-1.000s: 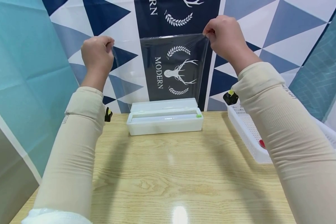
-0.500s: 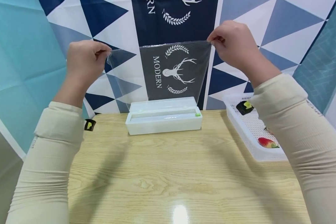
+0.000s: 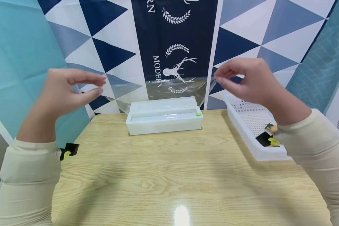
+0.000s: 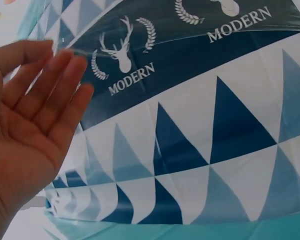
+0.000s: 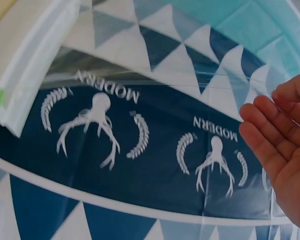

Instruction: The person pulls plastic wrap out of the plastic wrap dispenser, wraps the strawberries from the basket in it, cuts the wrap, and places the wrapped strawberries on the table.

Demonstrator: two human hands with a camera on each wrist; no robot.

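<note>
My left grip [image 3: 60,91] hangs at the left upper end of the clear film [image 3: 158,89]. Its fingers and thumb bend towards each other, but a narrow gap shows between them in the head view, so I cannot tell if it holds the film corner. To the right of this grip, and lower, the film goes down to the long white box [image 3: 165,126] on the desk [image 3: 158,169]. The box lies beyond and between my two grips, its long axis running from one side to the other; the right grip looks a little nearer to its end, where a green piece [image 3: 198,114] sits. My right grip [image 3: 248,78] pinches the right corner of the film. The film's borders are hard to follow against the patterned cloth [image 3: 243,40]. Below my right grip, my right sleeve [image 3: 308,141] covers part of the white basket [image 3: 243,133], hiding some contents.
</note>
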